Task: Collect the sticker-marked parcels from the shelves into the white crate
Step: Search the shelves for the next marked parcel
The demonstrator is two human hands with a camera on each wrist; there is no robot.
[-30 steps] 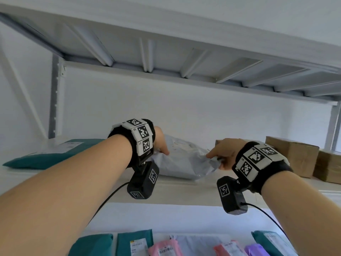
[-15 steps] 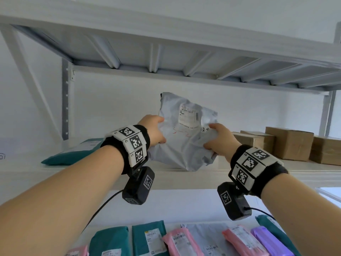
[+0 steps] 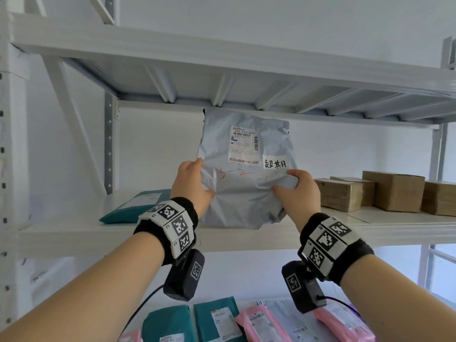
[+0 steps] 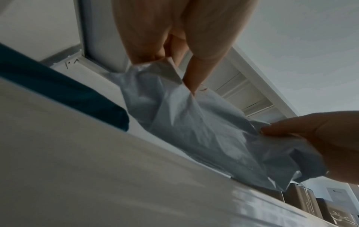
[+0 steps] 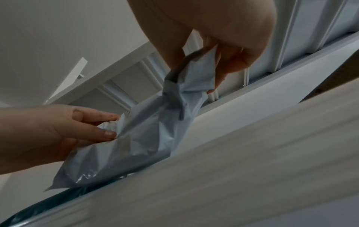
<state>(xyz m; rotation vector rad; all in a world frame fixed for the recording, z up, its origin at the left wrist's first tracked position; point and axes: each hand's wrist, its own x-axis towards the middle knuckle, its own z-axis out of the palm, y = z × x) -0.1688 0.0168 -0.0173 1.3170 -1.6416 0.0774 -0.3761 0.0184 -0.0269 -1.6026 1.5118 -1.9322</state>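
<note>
A grey poly mailer parcel (image 3: 246,188) stands upright above the upper shelf board (image 3: 74,233), its face turned to me. It carries a printed shipping label (image 3: 244,146), a white hand-written sticker (image 3: 275,162) and red scribbles. My left hand (image 3: 195,186) grips its left edge, thumb on the front; my right hand (image 3: 296,191) pinches its crumpled right edge. In the left wrist view my left hand (image 4: 180,66) pinches the grey parcel (image 4: 204,130); in the right wrist view my right hand (image 5: 209,61) clamps the grey parcel (image 5: 145,138). The white crate is out of view.
A teal mailer (image 3: 133,206) lies on the same shelf to the left. Several brown cardboard boxes (image 3: 392,196) stand to the right. The shelf above (image 3: 246,70) hangs close over the parcel's top. Teal (image 3: 217,319), pink (image 3: 261,324) and grey mailers lie on the lower shelf.
The grey parcel lay flat on the shelf a second ago; both hands have tipped it upright and raised it, so its label and sticker now face me.
</note>
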